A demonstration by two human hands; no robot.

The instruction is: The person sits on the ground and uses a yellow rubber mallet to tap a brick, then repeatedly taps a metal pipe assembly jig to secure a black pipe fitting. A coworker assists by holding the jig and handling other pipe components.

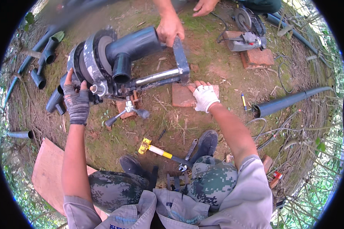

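My left hand (pixel 77 100), in a grey striped fingerless glove, grips the near left side of a pipe butt-welding clamp frame (pixel 91 61), its thumb and index finger apart on the metal ring. A black tee pipe fitting (pixel 135 45) sits in the frame, its branch towards me. The frame is tilted, with its right end plate (pixel 180 59) raised over a red brick (pixel 183 97). My right hand (pixel 205 97), in a white glove, is closed over the brick's right part, fingers at its far edge. Another person's hand (pixel 171 28) holds the frame near that end plate.
A hammer (pixel 156 150) and an adjustable wrench (pixel 189 152) lie by my shoes. At the far right, a power tool with a round disc (pixel 246 28) rests on bricks. Black pipes (pixel 286 103) and fittings (pixel 49 51) lie on both sides; a board (pixel 51 171) is at left.
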